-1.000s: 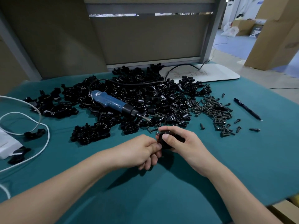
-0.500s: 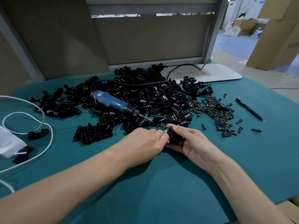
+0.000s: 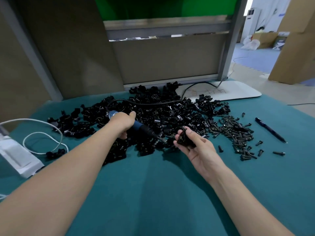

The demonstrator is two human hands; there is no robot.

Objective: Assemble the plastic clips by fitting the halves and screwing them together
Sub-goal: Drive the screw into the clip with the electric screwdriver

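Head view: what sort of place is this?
Probably an assembly bench in a workshop or warehouse: heaped black clip halves, loose screws and an electric screwdriver on a teal table, cardboard boxes behind.

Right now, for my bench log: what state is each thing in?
Blue electric screwdriver: gripped by left hand.
Black plastic clip: held in right hand, off the teal cloth.
Heap of black clip parts: loose on cloth.
Black metal screws: scattered loose.
Black pen: lying untouched.

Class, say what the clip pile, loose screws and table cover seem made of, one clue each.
Clip pile: glossy black plastic, moulded curves. Loose screws: probably dark metal, faint glints. Table cover: matte teal fabric, apparently; soft creases.
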